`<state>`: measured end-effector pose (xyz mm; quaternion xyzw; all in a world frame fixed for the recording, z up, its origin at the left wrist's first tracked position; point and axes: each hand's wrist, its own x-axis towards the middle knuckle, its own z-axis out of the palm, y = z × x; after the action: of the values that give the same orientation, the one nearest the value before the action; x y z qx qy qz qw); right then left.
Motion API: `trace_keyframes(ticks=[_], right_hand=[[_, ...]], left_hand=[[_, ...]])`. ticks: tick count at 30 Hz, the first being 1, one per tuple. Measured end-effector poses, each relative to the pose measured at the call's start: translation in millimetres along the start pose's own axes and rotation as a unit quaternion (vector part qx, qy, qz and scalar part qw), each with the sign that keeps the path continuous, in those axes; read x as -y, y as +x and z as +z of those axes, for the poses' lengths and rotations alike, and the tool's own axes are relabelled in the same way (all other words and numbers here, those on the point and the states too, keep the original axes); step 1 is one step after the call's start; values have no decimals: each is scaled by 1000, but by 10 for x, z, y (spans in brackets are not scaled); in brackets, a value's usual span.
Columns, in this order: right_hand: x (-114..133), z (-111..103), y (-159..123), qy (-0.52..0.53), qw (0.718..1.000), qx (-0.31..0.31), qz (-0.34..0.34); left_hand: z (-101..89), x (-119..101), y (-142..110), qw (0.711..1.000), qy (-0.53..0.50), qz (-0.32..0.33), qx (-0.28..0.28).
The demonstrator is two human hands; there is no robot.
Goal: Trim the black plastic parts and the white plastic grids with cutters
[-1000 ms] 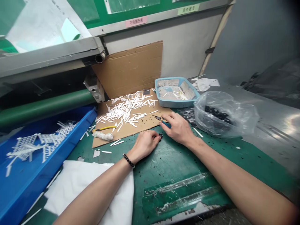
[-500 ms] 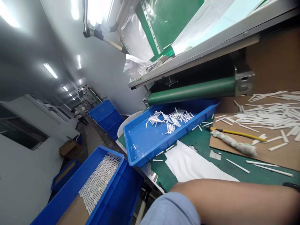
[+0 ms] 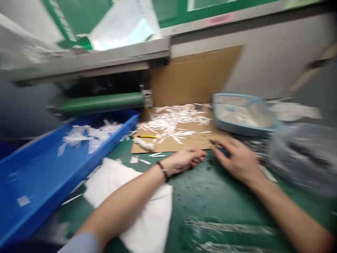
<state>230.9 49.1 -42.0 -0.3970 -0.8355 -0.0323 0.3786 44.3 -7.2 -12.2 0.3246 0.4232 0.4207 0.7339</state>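
Left hand (image 3: 184, 161) lay curled on the green surface (image 3: 223, 200) beside small black bits (image 3: 210, 165); blur hid any pinch. Right hand (image 3: 238, 162) was closed on blue-handled pliers (image 3: 219, 151), at the edge of the cardboard sheet (image 3: 195, 143) carrying white plastic strips (image 3: 173, 121).

Left hand (image 3: 184, 161) lies palm-down while right hand (image 3: 238, 161) arches, both blurred

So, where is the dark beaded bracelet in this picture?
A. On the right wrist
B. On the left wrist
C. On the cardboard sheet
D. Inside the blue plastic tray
B. The dark beaded bracelet sits on the wrist of the left hand, which rests over the green work mat.
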Motion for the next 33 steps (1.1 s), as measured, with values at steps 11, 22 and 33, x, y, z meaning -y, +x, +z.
trace_keyframes(ticks=[11, 22, 33], right_hand=[[20, -211, 38, 5, 997, 68, -44], [110, -256, 42, -33, 987, 125, -93], [153, -316, 60, -88, 976, 150, -129]], left_hand=[[-109, -60, 46, 997, -13, 73, -24], [-107, -92, 53, 995, -7, 91, -49], [-147, -107, 47, 994, 44, 89, -54]])
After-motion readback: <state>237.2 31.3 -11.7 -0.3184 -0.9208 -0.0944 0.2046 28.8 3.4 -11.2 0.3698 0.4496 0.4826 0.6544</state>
